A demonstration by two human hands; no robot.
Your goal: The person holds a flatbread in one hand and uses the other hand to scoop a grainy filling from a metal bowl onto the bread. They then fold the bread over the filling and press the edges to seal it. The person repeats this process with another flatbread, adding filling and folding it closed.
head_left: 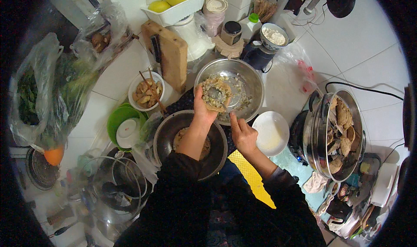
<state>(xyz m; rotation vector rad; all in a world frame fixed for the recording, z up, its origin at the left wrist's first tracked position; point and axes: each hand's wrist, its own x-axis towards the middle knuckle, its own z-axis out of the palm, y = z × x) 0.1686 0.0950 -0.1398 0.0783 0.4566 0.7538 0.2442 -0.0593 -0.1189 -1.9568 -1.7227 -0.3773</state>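
My left hand [203,110] cups a flat round of dough [226,100] heaped with chopped pale-green and white filling [220,82]. In my right hand [244,136] is a metal spoon [214,92], its bowl resting in that filling. Both hands are over the near left part of a wide steel bowl [254,73], where scraps of the same filling cling to the inside. Below my left forearm sits a dark round pan [161,136] with a pale, round piece partly hidden in it. A white plate [273,133] with a yellowish smear lies right of my right hand.
At left stand a white bowl of brown chunks with chopsticks [147,95], a green basin [114,121] and glass lids [93,190]. A wooden block [173,60] and flour bowl [274,36] are behind. A steamer pot [319,138] of brown pieces stands right.
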